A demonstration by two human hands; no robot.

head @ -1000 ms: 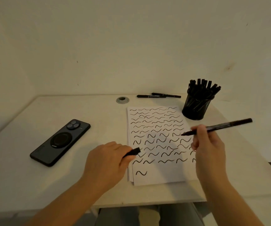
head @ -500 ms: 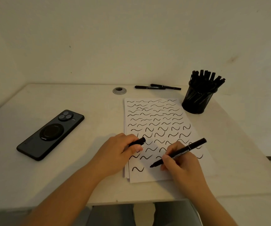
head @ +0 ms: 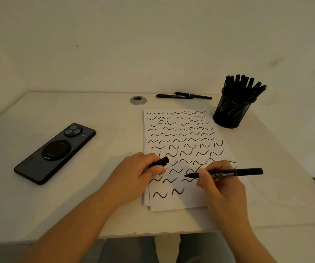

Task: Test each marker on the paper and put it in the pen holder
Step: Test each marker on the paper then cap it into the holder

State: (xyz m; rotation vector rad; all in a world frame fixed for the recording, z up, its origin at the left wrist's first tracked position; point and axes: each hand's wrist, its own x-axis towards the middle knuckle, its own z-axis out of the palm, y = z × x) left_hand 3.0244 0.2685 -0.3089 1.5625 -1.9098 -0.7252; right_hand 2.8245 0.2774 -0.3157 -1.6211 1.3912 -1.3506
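A white paper stack [head: 190, 202] covered in black squiggles lies mid-table. My right hand [head: 221, 185] grips an uncapped black marker [head: 236, 172], its tip pointing left just above the sheet's lower rows. My left hand [head: 135, 177] rests on the paper's left edge and holds the black marker cap [head: 160, 161]. A black mesh pen holder [head: 230, 112] full of black markers stands at the paper's upper right corner. Two more black markers [head: 183, 96] lie on the table behind the paper.
A black phone [head: 55, 152] lies face down on the left of the table. A grey cable grommet [head: 138, 100] sits near the back edge. The wall rises right behind the table, and the table's right edge runs just past the holder.
My right hand brought the marker down to the paper, drew a second squiggle in the bottom row, then lifted the tip slightly up and right. My left hand kept the cap.
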